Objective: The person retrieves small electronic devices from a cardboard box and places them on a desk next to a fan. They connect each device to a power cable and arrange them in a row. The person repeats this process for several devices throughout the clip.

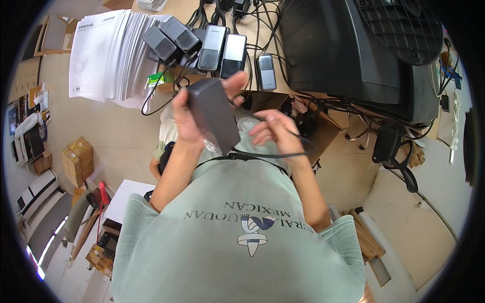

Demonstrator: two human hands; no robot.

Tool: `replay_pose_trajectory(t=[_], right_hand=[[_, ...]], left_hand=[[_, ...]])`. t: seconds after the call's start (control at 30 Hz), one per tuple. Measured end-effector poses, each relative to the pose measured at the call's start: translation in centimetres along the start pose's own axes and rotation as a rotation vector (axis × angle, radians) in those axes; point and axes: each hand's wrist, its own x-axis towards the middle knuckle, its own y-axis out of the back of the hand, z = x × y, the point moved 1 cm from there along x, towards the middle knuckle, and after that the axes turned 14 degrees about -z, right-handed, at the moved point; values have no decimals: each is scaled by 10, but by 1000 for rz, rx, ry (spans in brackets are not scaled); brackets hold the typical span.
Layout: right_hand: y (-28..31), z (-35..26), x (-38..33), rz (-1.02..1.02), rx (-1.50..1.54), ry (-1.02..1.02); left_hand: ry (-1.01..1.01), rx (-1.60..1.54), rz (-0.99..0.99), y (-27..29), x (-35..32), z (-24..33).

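Observation:
My left hand (189, 122) is wrapped round a dark grey rectangular block (214, 116) and holds it tilted above my lap. Something clear and shiny, like plastic film, shows at the block's lower end. A black cable (268, 154) runs from near that end in a loop to my right hand (278, 132). The right fingers are curled and slightly blurred, with the cable passing between them. Beyond the block, several grey and black power banks (212, 48) lie at the desk's near edge among cables. One smaller power bank (266, 72) lies apart, to their right.
A thick stack of printed sheets (96, 55) overhangs the desk at the left. A black monitor (328, 55) takes up the right of the desk, with tangled cables (262, 20) beside it. On the floor, a taped carton (78, 160) stands at far left. Another person's arm (154, 166) shows beyond my left forearm.

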Motion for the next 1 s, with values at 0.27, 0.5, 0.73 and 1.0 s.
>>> replay_pose_trajectory(t=[0.27, 0.5, 0.73, 1.0], right_hand=[[-21, -71, -19, 345, -339, 498], [-37, -141, -10, 51, -320, 885], [-50, -225, -10, -263, -298, 1009], [-61, -251, 49, -144, -506, 1150]], left_hand=[[182, -141, 87, 22, -38, 30], [-4, -174, 475, 40, -32, 5], [-127, -167, 619, 63, -41, 1], [76, -177, 690, 80, -52, -42]])
